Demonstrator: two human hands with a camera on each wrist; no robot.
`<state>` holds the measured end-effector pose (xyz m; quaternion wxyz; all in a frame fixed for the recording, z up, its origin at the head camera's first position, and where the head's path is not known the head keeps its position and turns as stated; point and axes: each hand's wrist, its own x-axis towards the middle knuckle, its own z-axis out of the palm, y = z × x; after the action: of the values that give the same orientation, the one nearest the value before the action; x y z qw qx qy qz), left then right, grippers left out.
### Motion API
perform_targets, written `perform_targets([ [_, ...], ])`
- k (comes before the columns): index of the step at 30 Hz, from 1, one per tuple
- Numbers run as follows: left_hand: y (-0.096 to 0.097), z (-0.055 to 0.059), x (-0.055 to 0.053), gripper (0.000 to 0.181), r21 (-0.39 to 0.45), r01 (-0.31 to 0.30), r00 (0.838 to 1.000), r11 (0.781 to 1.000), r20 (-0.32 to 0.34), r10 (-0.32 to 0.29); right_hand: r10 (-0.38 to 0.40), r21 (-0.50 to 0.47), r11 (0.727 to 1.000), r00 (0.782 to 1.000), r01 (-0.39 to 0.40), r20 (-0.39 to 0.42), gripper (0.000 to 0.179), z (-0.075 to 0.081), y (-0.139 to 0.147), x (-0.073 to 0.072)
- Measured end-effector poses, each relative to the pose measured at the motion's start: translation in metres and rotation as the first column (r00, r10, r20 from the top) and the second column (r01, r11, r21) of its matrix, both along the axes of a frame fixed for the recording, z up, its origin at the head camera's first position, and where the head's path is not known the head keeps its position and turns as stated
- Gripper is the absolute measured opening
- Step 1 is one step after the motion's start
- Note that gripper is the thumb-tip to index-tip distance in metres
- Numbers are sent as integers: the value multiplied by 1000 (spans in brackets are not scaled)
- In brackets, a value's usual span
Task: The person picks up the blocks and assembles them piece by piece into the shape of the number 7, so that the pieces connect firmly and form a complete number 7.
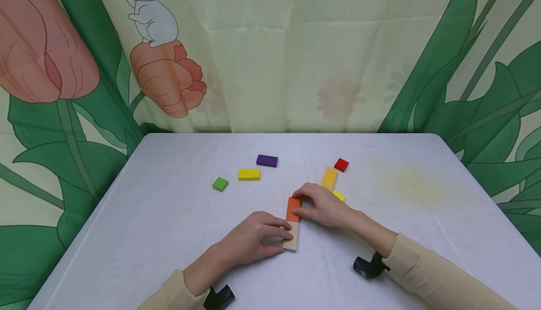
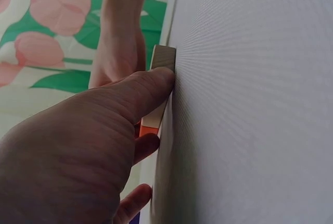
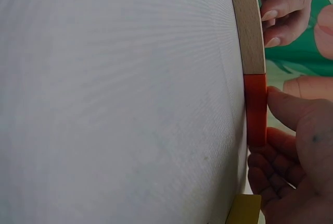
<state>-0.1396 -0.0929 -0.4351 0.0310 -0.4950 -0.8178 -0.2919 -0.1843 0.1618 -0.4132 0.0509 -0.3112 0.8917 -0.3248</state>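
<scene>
A plain wooden block [image 1: 291,243] and an orange block [image 1: 293,208] lie end to end in a line on the white-covered table. My left hand [image 1: 258,237] holds the wooden block, its thumb at the near end and two fingertips on the top. In the left wrist view the thumb [image 2: 156,86] presses on that block's end. My right hand [image 1: 323,205] grips the orange block, thumb on its near part and index finger at its far end. The two blocks meet in the right wrist view, where the orange block [image 3: 255,109] shows its side.
Behind the right hand lie an amber block [image 1: 329,178], a red block [image 1: 341,165] and a partly hidden yellow block [image 1: 339,196]. To the back left are a purple block [image 1: 267,160], another yellow block [image 1: 249,174] and a green block [image 1: 220,184]. A printed curtain [image 1: 270,65] hangs behind.
</scene>
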Motion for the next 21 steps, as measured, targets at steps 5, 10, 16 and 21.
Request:
perform_targets([
  [5,0,1,1,29,1,3,1000,1000,5,-3,4,-9,1000,1000,-4,6,32,-2,1,0],
  [10,1,2,2,29,-10,-4,1000,1000,7,4,18,-22,1000,1000,-18,2,32,-3,2,0],
  [16,1,3,2,30,-27,-14,1000,1000,14,15,23,-21,1000,1000,-23,1,32,-4,2,0],
  [21,1,4,2,30,-39,-17,1000,999,16,18,17,-22,1000,1000,-17,6,32,-3,1,0],
])
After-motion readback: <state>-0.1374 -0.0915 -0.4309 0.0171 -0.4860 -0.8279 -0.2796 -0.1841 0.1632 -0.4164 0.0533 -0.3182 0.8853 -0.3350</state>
